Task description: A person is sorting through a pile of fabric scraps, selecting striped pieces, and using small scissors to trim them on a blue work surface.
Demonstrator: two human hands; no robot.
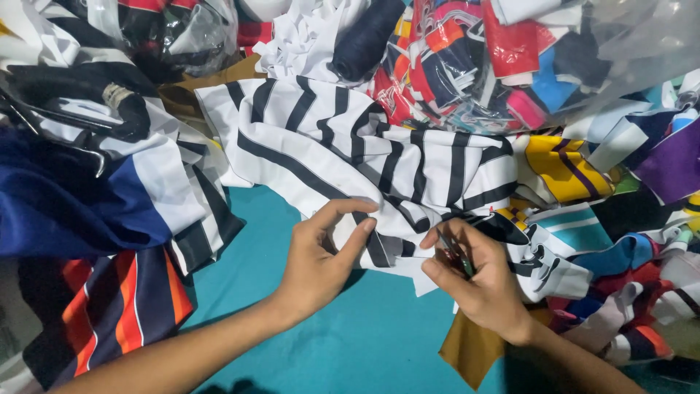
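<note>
The left hand (pixel 317 259) pinches the near edge of the black-and-white striped fabric (pixel 364 157), holding it taut on the teal counter (pixel 350 335), so the right hand (pixel 474 281), clenched around small thread snips (pixel 456 257), can reach it

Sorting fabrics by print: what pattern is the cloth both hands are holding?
The cloth is white with black stripes, pinched by the left hand and right hand; head view.
</note>
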